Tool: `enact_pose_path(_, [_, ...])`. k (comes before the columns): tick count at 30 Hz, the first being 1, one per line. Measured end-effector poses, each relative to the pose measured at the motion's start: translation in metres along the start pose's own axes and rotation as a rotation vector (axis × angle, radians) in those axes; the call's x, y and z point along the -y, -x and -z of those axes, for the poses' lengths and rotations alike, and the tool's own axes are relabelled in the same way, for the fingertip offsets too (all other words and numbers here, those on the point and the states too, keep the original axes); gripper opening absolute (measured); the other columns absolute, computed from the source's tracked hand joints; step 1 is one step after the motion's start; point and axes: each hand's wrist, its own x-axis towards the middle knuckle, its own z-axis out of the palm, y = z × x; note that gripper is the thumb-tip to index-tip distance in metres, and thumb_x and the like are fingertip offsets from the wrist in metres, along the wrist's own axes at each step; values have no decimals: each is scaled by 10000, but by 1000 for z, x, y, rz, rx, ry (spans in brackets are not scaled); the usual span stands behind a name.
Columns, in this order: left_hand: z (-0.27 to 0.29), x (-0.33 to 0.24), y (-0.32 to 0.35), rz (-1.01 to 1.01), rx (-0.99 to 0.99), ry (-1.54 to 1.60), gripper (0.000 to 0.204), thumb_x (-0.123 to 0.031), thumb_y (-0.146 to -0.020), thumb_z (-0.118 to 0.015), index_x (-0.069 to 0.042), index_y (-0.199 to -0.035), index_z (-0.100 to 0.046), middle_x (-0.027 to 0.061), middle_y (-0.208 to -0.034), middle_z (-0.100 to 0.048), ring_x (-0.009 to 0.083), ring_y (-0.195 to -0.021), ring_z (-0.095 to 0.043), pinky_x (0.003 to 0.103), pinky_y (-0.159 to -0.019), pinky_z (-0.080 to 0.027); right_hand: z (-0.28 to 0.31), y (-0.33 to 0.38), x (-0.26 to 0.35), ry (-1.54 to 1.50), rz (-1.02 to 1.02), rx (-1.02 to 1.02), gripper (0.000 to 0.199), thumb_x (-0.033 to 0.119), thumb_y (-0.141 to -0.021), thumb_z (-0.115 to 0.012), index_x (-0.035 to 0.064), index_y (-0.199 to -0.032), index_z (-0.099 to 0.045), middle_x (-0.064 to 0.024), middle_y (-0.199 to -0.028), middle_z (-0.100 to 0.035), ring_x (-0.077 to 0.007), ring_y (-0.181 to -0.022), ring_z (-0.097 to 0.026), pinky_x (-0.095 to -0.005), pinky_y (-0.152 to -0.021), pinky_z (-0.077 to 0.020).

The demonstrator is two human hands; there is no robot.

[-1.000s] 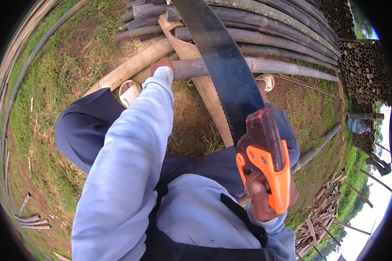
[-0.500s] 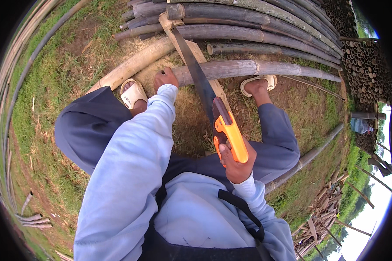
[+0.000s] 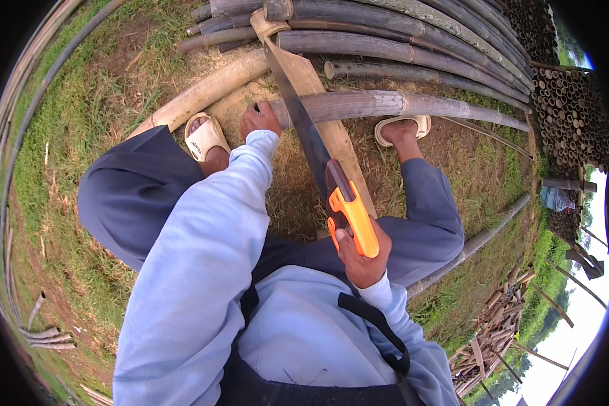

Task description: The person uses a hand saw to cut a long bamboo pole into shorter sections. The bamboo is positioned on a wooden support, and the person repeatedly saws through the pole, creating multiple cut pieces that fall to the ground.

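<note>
Right hand grips the orange-handled handsaw, left hand fingers pinning the bamboo pole across the wooden plank — long, straight strokes beside that steadying hand would cut cleanest.

Long dark bamboo poles lie in a pile on the green grass. A big stack of cut bamboo tubes shows its round ends. Small wood scraps lie in a heap. Two cream rubber sandals rest on brown dirt.
</note>
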Motion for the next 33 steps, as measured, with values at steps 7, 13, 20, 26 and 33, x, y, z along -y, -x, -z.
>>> enact_pose_path(7, [-3,2,-4,-29,-10,51,572,-410,-929,-499,67,-1199,-662,350,-1126,-654,503,-1089,-619,513,-990,-466,1,14,19,115,-22,-31,245,24,-903,-689,-51,-1130,-634,-96,-842,-663,-133,-726,-622,-275,-686,-500])
enact_pose_path(13, [-3,10,0,-169,-72,68,515,-368,-934,-503,68,-1151,-670,360,-1051,-662,512,-1017,-637,520,-936,-483,-23,-39,12,171,112,41,183,33,-907,-686,-40,-1061,-620,-120,-826,-662,-171,-704,-626,-281,-678,-501])
enact_pose_path(20, [-7,18,1,-192,-43,132,493,-346,-930,-501,64,-1150,-664,365,-1053,-655,513,-1021,-628,521,-919,-484,-7,12,24,233,47,48,252,23,-897,-671,-47,-1136,-632,-121,-827,-677,-229,-718,-705,-297,-685,-529])
enact_pose_path(26, [-6,13,0,-208,-65,102,473,-338,-920,-493,60,-1107,-668,359,-1001,-661,531,-977,-626,536,-893,-483,-27,-57,-12,121,176,48,218,13,-902,-662,-45,-1108,-619,-91,-819,-645,-135,-704,-599,-294,-666,-504])
enact_pose_path(33, [-8,17,-2,-226,-72,126,434,-332,-922,-486,49,-1021,-668,356,-956,-656,532,-929,-626,553,-853,-481,-9,9,15,146,-29,50,291,11,-897,-650,-54,-1180,-623,-113,-870,-681,-166,-754,-667,-289,-706,-521])
